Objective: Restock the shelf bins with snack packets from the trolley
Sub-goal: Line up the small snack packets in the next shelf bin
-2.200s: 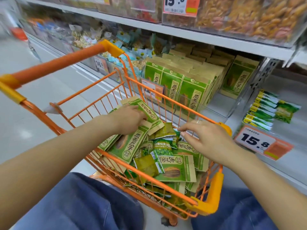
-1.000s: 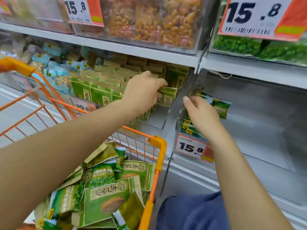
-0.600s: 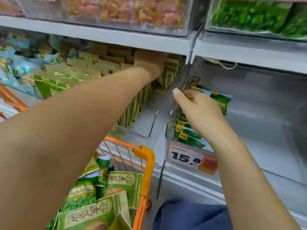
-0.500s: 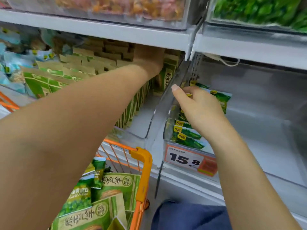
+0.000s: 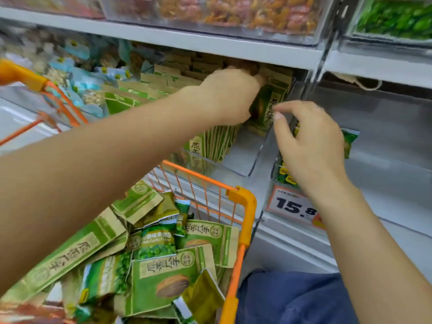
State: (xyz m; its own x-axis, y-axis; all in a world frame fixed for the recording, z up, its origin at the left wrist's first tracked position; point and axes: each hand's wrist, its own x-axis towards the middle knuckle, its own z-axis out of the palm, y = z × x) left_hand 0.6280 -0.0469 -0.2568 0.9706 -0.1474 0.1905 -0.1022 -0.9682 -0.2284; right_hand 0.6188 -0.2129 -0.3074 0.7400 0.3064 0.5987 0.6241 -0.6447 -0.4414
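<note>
My left hand [image 5: 230,95] reaches into the clear shelf bin [image 5: 253,157] and grips a green-and-tan snack packet [image 5: 266,111] standing at the right end of a row of like packets [image 5: 217,143]. My right hand [image 5: 311,141] hovers just right of that packet, fingers apart and holding nothing, in front of the neighbouring bin of small green packets [image 5: 349,142]. The orange trolley [image 5: 243,199] below holds several loose green packets [image 5: 163,272].
A grey shelf board [image 5: 187,40] runs close above the bin, with bins of orange and green snacks on top. A 15.8 price tag [image 5: 294,208] hangs on the right bin's front. Blue snack bags [image 5: 79,80] fill the bin at left. My blue-clad knees [image 5: 292,298] are beside the trolley.
My left hand carried a packet from the trolley into the bin and now holds it at the row's right end. My right hand lifted off the small green packets toward the divider.
</note>
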